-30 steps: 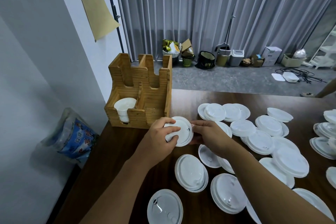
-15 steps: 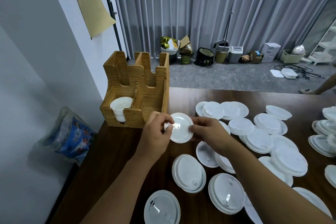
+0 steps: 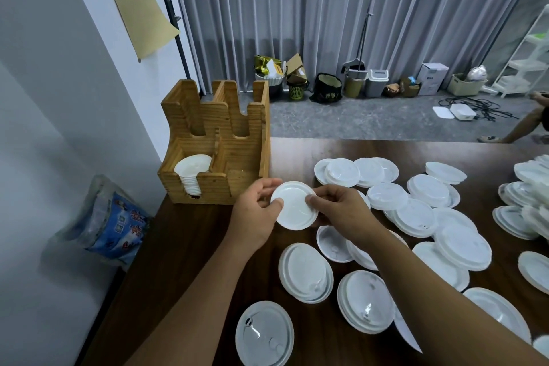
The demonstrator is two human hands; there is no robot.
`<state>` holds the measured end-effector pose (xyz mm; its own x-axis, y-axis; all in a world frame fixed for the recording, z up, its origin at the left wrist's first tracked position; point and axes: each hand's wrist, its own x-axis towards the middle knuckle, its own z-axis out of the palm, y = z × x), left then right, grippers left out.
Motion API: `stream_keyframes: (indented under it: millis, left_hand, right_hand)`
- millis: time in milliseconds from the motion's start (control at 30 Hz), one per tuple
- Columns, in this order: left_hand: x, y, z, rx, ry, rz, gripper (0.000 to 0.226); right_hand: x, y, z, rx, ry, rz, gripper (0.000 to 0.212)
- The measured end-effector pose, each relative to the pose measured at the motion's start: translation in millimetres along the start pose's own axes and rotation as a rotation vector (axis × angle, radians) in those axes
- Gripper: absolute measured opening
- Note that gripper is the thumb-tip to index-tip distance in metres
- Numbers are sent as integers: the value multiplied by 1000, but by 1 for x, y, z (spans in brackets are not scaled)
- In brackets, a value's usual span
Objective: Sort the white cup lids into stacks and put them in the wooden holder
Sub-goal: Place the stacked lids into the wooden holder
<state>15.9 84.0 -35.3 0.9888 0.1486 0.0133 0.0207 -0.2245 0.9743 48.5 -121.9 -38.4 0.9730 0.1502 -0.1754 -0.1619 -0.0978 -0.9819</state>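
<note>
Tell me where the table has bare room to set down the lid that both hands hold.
Bare wood lies left of the left hand, between the wooden holder and the table's left edge. Right of the right hand, loose lids crowd the table.

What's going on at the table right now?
A person is sorting white lids. Both hands hold one lid just above the table, the left hand pinching its left edge and the right hand its right edge, close in front of the wooden holder. The holder's front-left slot already has a stack of lids; the other slots look empty. Many loose lids and small piles remain spread over the table to the right.
</note>
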Motion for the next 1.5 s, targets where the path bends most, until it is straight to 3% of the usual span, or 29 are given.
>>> stream_keyframes:
  millis: [167,333,367,500,567,633,700,933,1167,1233,1333,1500]
  left_hand:
    - [-1,0,-1,-48,-72,23,42]
    - [-4,-2,-3,-8,-9,-72,21]
    - [-5,-5,-6,39,-51,-119,25]
    - [-16,-22,-12,331,-469,-225,86]
    - [-19,-27,-8,458,-559,-206,75]
    - [-18,-28,-6,415,-524,-206,50]
    - [-17,-27,-8,314,-478,-227,40]
    - [-14,-17,-41,-51,-394,-282,40]
    - [-9,-5,-65,-339,-383,-186,27]
    - [-7,-1,-59,-196,-275,-71,24]
    - [-4,-2,-47,109,-179,105,1]
    - [-3,-6,-35,256,-206,282,52]
  right_hand:
    - [-8,-3,-3,22,-9,8,15]
    - [-10,0,-7,15,126,-10,11]
    - [-9,1,-9,2,174,-15,9]
    - [-9,3,-16,14,242,-11,7]
    - [-11,4,-17,13,241,-5,9]
    - [-13,4,-15,9,239,0,11]
    - [-16,5,-14,21,243,6,12]
    - [-18,5,-16,99,307,23,11]
    - [-19,6,-12,42,288,53,11]
    - [-19,6,-8,18,278,54,11]
    - [-19,6,-4,47,246,55,10]
    - [-19,5,0,74,168,49,14]
